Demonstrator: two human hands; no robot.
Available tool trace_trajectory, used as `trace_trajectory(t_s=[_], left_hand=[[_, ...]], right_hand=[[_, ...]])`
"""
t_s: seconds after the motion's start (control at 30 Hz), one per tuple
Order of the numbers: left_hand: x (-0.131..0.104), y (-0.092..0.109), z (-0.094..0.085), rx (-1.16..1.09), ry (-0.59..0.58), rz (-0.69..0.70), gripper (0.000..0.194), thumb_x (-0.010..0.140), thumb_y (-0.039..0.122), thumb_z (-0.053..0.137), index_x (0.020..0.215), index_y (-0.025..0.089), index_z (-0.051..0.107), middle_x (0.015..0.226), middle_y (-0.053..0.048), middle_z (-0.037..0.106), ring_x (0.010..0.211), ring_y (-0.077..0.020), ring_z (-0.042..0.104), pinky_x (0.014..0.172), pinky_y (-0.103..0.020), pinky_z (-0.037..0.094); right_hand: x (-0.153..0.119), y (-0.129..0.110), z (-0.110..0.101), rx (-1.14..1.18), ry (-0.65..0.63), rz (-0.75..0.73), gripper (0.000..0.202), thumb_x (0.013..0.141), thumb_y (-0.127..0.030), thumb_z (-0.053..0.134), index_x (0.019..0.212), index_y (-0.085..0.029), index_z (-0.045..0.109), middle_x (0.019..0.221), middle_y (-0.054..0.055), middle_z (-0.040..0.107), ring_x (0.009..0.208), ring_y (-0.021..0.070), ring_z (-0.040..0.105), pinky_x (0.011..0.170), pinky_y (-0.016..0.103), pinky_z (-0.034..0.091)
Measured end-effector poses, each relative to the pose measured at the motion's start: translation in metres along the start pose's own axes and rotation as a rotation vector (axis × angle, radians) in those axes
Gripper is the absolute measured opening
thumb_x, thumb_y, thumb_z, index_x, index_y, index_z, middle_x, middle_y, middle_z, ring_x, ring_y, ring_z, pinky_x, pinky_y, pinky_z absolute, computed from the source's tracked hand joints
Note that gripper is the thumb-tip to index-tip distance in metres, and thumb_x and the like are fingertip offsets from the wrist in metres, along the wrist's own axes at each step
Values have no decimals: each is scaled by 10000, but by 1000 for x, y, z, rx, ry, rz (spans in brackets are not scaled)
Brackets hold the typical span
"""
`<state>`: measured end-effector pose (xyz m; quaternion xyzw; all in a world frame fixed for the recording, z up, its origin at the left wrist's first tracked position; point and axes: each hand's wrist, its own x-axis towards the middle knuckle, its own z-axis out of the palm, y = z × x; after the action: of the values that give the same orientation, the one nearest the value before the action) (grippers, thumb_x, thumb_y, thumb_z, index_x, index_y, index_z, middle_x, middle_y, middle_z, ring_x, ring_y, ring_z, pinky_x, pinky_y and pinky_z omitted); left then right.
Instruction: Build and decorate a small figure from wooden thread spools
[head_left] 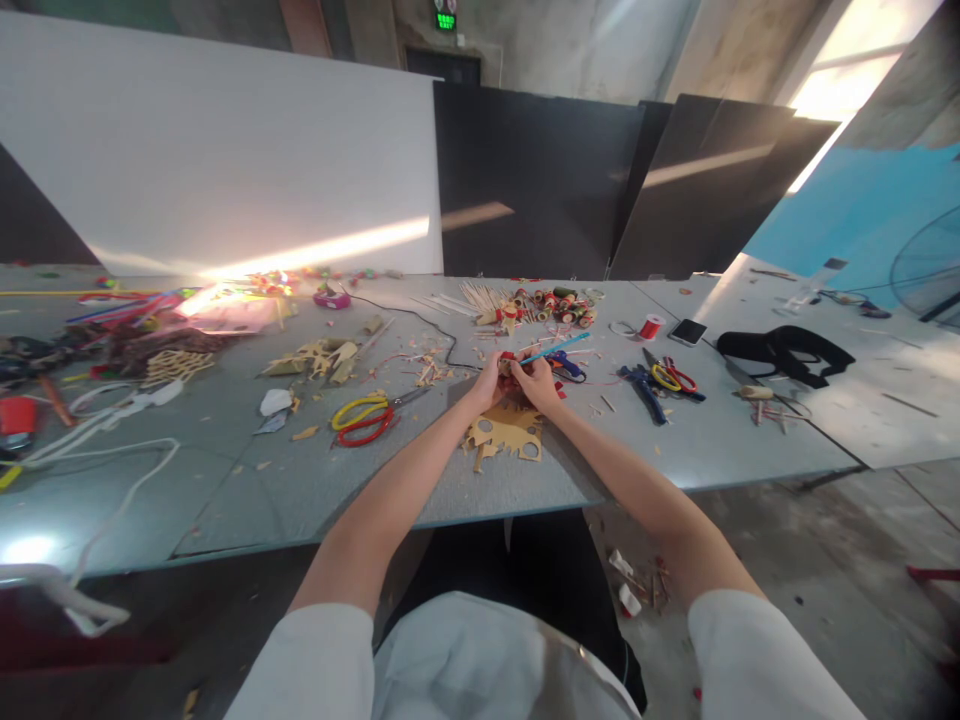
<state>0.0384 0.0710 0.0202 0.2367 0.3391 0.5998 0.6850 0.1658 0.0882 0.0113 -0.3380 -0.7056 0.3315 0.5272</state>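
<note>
At the middle of the table, my left hand [490, 383] is closed around a small tan piece with a red top [507, 358]. My right hand [537, 384] meets it, fingers pinched on a thin blue pencil-like stick [559, 347] that points up and to the right. The small piece is mostly hidden by my fingers. Under both hands lies a tan cardboard sheet [529, 447] with round holes cut in it. Just beyond my right hand rests a blue glue gun [568, 366]. Scissors with yellow and red handles [364, 420] lie to the left.
Behind my hands are thin sticks and several small red-and-tan rolls [566, 306]. Pliers [646, 393], more scissors [673, 376], a red thread spool [650, 327], a phone [688, 332] and a black strap [787, 352] lie rightward. Cardboard scraps [322, 360] sit left.
</note>
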Motion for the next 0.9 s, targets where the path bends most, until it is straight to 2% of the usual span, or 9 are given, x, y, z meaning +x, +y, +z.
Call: trace_trajectory(t_s=[0.17,0.37,0.57,0.77,0.9], left_hand=[[0,-1,1,-11,18,7,347,988,390,604,696,201,592,511,24,568,420,-106,510,477,-204,437],[2,-1,-1,0,35,10,348,1009,340,555,696,196,604,539,13,598,426,-101,515,507,-211,464],[1,-1,0,-26,39,20,344,999,343,583,686,199,583,522,31,569,400,-87,476,471,-198,436],[1,-1,-1,-26,30,25,341,1009,331,566,695,200,592,518,30,566,406,-86,467,470,-189,413],[0,0,0,-20,35,18,330,1005,349,566,716,198,617,544,16,605,454,-110,527,525,-211,473]], right_hand=[[1,6,0,-20,-4,-44,289,915,-525,653,944,-260,540,794,-16,603,680,186,606,659,315,526],[1,5,-1,-60,-30,-50,270,918,-509,639,954,-262,535,801,-11,624,683,189,615,664,318,526],[1,6,-3,-86,-37,-88,235,920,-475,633,949,-262,537,812,-6,634,687,192,625,679,328,525],[2,7,-3,-102,-39,-73,265,912,-506,636,944,-264,536,820,0,648,696,197,633,692,334,538],[2,7,-2,-100,-48,-85,253,917,-496,637,944,-262,543,800,-5,638,699,199,637,697,335,531]])
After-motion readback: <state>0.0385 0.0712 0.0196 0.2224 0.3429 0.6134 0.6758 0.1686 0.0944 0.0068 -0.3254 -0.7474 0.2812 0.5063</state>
